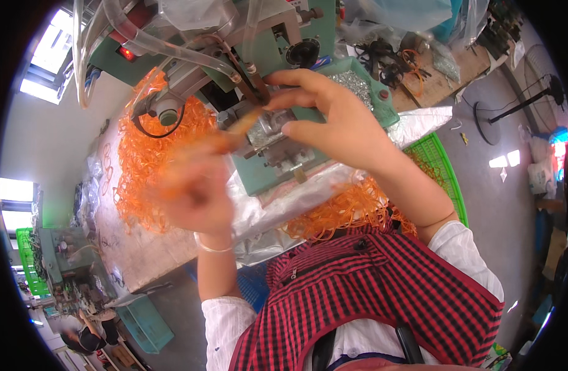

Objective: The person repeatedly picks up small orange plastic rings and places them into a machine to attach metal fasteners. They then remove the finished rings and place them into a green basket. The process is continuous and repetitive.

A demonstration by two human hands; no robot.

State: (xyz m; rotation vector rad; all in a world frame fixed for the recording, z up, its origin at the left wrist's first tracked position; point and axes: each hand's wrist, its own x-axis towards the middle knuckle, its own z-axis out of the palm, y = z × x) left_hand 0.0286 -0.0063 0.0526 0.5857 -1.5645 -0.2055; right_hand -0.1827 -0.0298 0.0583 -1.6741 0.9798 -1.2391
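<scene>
A green bench machine (252, 172) with clear plastic hoses stands before me. My right hand (342, 113) reaches over its working head, fingers spread, fingertips at the metal guides (254, 88); whether they pinch anything is hard to see. My left hand (196, 185), blurred, holds an orange translucent plastic strip (240, 126) that runs up to the guides beside my right fingertips. A large heap of orange plastic strips (142, 153) lies left of the machine. More orange strips (339, 208) lie on silvery sheeting (284, 204) near my lap.
A green tray (386, 104) of small metal pieces adjoins the machine at right. Beyond are black strips (381, 60) on a wooden bench (471, 60). A green plastic basket (444, 171) stands at right, a teal crate (145, 324) lower left. Another person (89, 334) is far lower left.
</scene>
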